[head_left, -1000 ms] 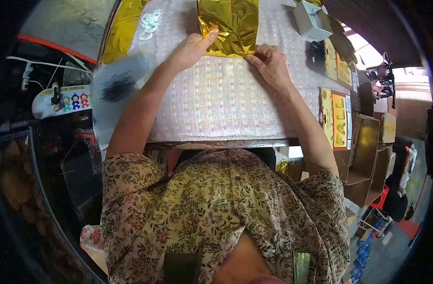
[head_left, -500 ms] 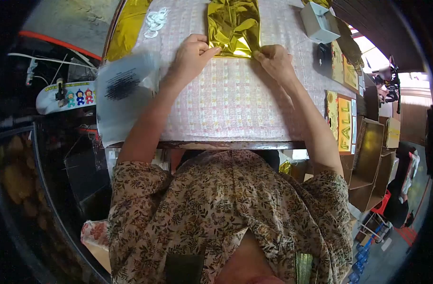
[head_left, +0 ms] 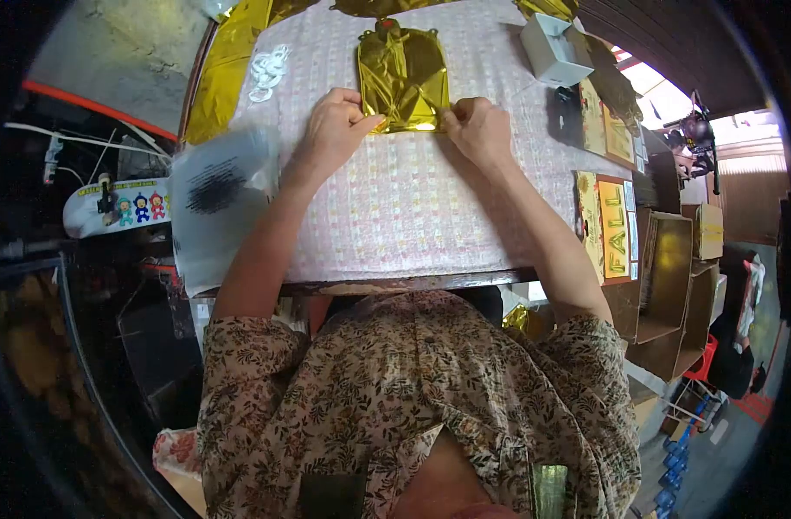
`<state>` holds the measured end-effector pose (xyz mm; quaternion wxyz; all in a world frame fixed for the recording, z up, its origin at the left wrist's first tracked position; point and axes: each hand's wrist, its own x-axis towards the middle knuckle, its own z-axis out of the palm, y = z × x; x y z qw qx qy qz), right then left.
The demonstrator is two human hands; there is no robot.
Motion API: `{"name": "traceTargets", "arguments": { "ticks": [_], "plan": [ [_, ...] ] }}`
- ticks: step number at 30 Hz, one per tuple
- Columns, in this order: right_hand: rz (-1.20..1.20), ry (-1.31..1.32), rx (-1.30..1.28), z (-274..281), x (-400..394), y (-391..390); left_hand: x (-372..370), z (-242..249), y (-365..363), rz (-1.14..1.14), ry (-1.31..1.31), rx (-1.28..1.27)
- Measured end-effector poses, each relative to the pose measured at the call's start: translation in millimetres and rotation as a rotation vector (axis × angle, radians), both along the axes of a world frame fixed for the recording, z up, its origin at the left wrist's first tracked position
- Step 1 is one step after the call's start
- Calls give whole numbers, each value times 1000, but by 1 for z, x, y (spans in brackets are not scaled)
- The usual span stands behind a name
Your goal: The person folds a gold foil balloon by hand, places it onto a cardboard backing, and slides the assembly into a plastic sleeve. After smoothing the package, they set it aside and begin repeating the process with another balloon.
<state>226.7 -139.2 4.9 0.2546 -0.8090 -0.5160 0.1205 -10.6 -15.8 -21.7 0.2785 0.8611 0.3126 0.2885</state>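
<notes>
A flat gold foil balloon (head_left: 404,76), creased and shiny, lies on the checked cloth in front of me, with small tabs at its top edge. My left hand (head_left: 333,130) pinches its lower left corner between thumb and fingers. At the lower right corner, my right hand (head_left: 482,131) is closed on the foil, fingers curled. Left of the balloon rests a loose coil of white ribbon (head_left: 270,72). Nearer my left forearm sits a stack of clear plastic bags (head_left: 227,195) with black print.
More gold foil (head_left: 215,86) hangs along the table's left edge. To the right stand an open white box (head_left: 555,54) and printed "FALL" cards (head_left: 611,227). Cardboard boxes (head_left: 665,281) are stacked beyond the table's right side. A white board with cartoon figures (head_left: 123,209) is at left.
The view has shifted, so the table's far part and the balloon's tabbed top edge now show. Both hands still grip the balloon's lower corners.
</notes>
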Motion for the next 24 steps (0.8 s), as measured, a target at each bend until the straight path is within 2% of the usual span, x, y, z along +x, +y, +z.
{"name": "traceTargets", "arguments": {
  "ticks": [1,6,8,9,11,12,15,16,19,24],
  "plan": [
    [33,-169,32,-3,0,0,0,1,-1,8,-14,-17],
    [55,-227,123,-8,1,3,-1,-2,-2,57,-51,-73],
    [50,-343,-136,13,-6,4,-1,-5,1,37,-35,-47],
    [55,-343,-133,13,-9,7,-2,-4,0,43,-35,-45],
    [124,-481,269,13,-16,13,-1,-1,-1,50,-9,-62],
    [198,-546,248,5,-19,21,-1,-1,-1,50,-7,-61],
    [301,-586,282,-21,-33,36,0,-1,-2,28,-33,-77],
    [281,-516,260,-30,-36,40,0,1,-3,39,-27,-104],
    [234,-519,189,-46,-38,45,-2,3,-6,51,-14,-130],
    [217,-508,234,-48,-39,44,-4,7,-13,54,-35,-103]
  ]
}}
